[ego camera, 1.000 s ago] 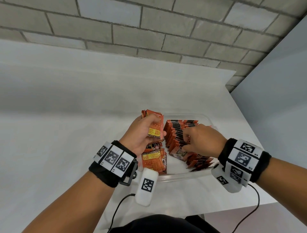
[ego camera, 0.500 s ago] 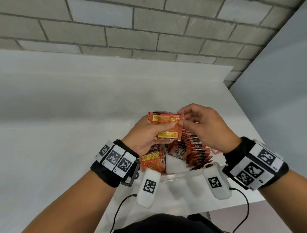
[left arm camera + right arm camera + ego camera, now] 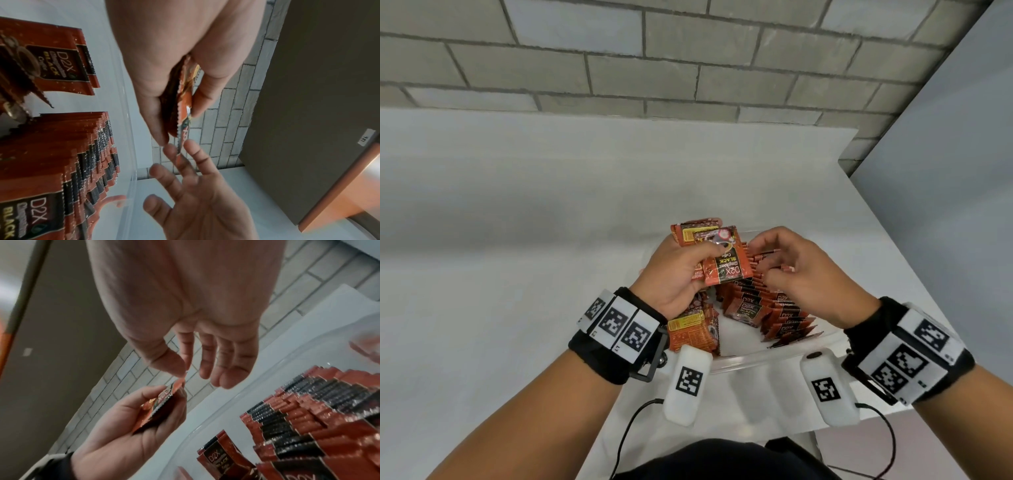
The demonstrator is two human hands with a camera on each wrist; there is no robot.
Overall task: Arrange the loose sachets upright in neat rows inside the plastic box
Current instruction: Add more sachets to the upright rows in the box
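Note:
My left hand [image 3: 678, 277] grips a small bundle of orange-red coffee sachets [image 3: 726, 263] above the clear plastic box [image 3: 756, 359]. The front sachet shows its printed face upside down. My right hand [image 3: 798, 270] hovers just right of the bundle, fingers relaxed and spread. In the left wrist view the bundle's edge [image 3: 183, 100] reaches between the right hand's fingertips [image 3: 193, 147]. I cannot tell if they touch it. A leaning row of sachets [image 3: 774, 308] fills the box's right side. A short stack [image 3: 691, 332] sits at its near left corner.
The box stands near the front right corner of a white table [image 3: 517, 274], with the right edge close by. A grey brick wall [image 3: 688, 68] runs behind. Wrist camera cables [image 3: 626, 431] hang over the front edge.
My right hand left the row in the box, rose to the bundle and handled it. One sachet now faces me, and the right fingers have spread a little to the right.

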